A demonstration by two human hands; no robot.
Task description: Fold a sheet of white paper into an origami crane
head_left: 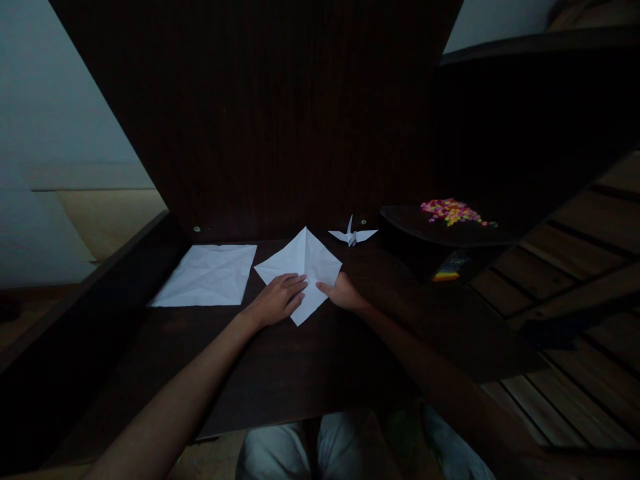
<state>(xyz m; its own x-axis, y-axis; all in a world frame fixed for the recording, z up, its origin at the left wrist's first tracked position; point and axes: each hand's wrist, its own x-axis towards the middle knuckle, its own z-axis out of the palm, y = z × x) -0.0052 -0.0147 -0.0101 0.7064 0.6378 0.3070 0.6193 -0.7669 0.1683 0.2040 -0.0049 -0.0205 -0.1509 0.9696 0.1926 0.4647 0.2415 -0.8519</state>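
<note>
A white sheet of folding paper (pixel 306 257), turned corner-up like a diamond, lies on the dark wooden desk (pixel 295 373) with a crease running down its middle. My left hand (pixel 280 298) rests flat on its lower left part, fingers stretched out across the paper. At the right corner, my right hand (pixel 342 292) grips the paper's edge, thumb on top and the other fingers mostly hidden beneath. Just behind and to the right stands a folded white paper crane (pixel 352 235) with its wings spread; neither hand touches it.
A second, creased white paper (pixel 207 275) lies at the left. Small colourful pieces (pixel 455 211) are heaped on a raised curved shelf (pixel 415 223) at the right. A tall dark panel (pixel 270 120) rises behind the desk, and a low side wall (pixel 85 293) bounds its left.
</note>
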